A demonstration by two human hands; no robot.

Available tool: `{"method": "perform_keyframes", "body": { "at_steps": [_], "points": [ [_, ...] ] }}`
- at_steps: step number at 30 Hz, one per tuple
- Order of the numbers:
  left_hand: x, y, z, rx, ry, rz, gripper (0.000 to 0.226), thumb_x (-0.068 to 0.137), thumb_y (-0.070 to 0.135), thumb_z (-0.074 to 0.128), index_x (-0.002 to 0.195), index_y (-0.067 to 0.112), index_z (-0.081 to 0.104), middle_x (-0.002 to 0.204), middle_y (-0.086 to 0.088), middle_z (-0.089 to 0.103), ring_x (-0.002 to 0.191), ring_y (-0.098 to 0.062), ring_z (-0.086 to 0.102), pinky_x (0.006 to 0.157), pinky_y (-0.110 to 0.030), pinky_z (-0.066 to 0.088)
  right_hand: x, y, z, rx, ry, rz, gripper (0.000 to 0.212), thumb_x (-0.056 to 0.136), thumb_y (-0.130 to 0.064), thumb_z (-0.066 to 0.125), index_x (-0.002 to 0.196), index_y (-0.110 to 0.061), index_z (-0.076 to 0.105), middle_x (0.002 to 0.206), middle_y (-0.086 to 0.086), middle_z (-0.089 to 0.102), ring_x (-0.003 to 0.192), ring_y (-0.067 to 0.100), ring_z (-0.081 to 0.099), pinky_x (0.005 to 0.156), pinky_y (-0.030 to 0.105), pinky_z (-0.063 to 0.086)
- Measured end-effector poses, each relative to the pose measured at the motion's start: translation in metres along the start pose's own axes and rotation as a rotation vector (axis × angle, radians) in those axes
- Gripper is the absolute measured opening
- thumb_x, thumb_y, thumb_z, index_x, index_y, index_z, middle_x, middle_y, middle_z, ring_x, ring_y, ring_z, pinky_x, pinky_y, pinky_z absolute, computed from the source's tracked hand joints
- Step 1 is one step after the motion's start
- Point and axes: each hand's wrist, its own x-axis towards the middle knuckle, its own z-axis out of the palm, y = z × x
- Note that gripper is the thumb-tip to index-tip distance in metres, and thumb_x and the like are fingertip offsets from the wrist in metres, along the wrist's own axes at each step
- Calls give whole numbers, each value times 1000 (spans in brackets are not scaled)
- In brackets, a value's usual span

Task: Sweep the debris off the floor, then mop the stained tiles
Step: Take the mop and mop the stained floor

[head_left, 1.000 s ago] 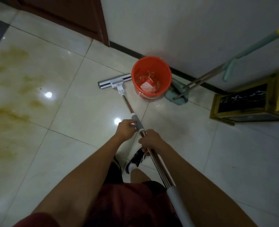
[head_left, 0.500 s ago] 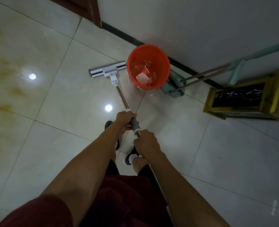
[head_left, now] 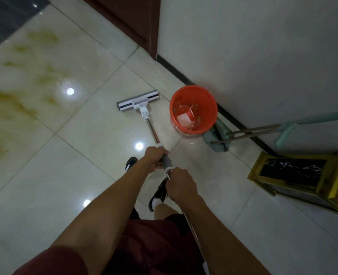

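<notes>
Sweeping looks done, debris in the round orange plastic bucket [head_left: 193, 110]; both the left hand [head_left: 154, 158] and the right hand [head_left: 181, 185] are wrapped around the metal-handled flat grey mop [head_left: 137, 103], yellow-brown stains [head_left: 7, 104] far left of that grip unmopped.

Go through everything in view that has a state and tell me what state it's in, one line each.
Mop: head flat on a clean tile, beside the bucket.
Left hand: closed on the mop's grey grip.
Right hand: closed on the pole, below the grip.
Bucket: upright, litter inside.
Stains: yellow-brown, not yet mopped.
Broom and dustpan: leaning against the wall.
</notes>
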Motion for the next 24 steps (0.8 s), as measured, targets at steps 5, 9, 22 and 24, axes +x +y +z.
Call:
{"method": "perform_keyframes", "body": {
  "at_steps": [5, 9, 22, 24],
  "points": [
    [-20, 4, -33, -123, 90, 49, 23, 87, -1, 68, 104, -3, 53, 95, -28, 67, 76, -38, 70, 68, -48, 60, -4, -23, -1, -117, 1, -162, 18, 95, -13, 56, 112, -7, 59, 102, 8, 63, 82, 21, 60, 67, 27, 42],
    [-28, 9, -82, -233, 172, 70, 32, 86, -1, 70, 114, -5, 55, 98, -29, 67, 74, -38, 70, 66, -48, 61, -2, -64, 9, -220, -43, -272, 20, 95, -13, 57, 113, -6, 60, 107, 10, 65, 83, 20, 60, 66, 27, 42],
    [-38, -4, -301, -590, 331, 29, 28, 91, 2, 66, 114, -11, 56, 104, -33, 66, 95, -46, 69, 86, -58, 57, -12, -247, 110, -535, -164, -428, 19, 96, -15, 59, 113, -6, 62, 108, 10, 67, 72, 17, 55, 51, 21, 36],
    [-38, -9, -332, -615, 333, 23, 32, 91, 3, 66, 118, -12, 56, 110, -33, 65, 97, -46, 69, 86, -56, 57, -17, -273, 128, -572, -201, -441, 22, 97, -16, 59, 116, -6, 62, 112, 11, 67, 87, 22, 65, 63, 25, 43]
  ]
}}
